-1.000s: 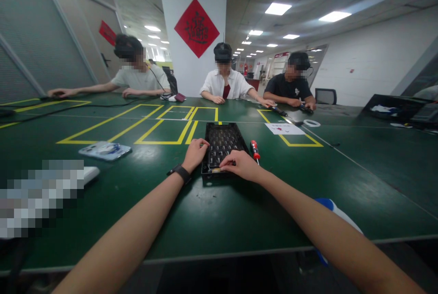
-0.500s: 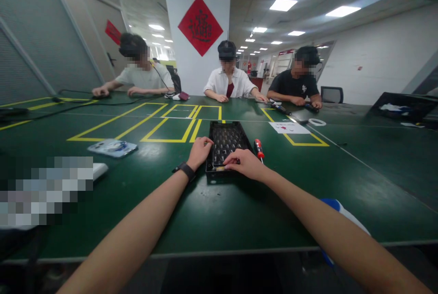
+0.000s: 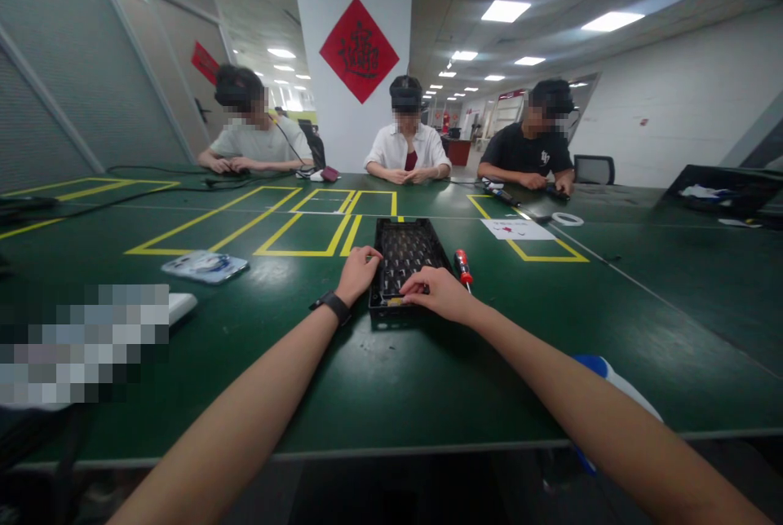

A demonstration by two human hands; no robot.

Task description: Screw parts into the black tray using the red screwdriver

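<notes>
A black open case [image 3: 416, 241], shallow and rectangular, lies lengthwise in front of me with rows of small holders inside. My left hand [image 3: 360, 271], wearing a dark wristband, grips the case's left wall with thumb and fingers. My right hand [image 3: 437, 290] is over the near right corner, its fingertips pinched together inside the case. Whatever lies between them is too small to make out. Beside those fingertips a small yellowish piece [image 3: 396, 302] sits at the near end. A red and black screwdriver [image 3: 463, 267] rests just right of the case.
On the green table [image 3: 342, 394] a phone [image 3: 206, 266] lies to the left, near a blurred-out white object [image 3: 183, 309]. A paper sheet [image 3: 517, 229] and tape roll [image 3: 568, 219] are at the right. Several people sit opposite; a blue and white object [image 3: 612, 378] is by my right forearm.
My hands and the case hold nearly the same pose. Across the table, the middle person's hands have come together, and the left person's hand has drawn inward.
</notes>
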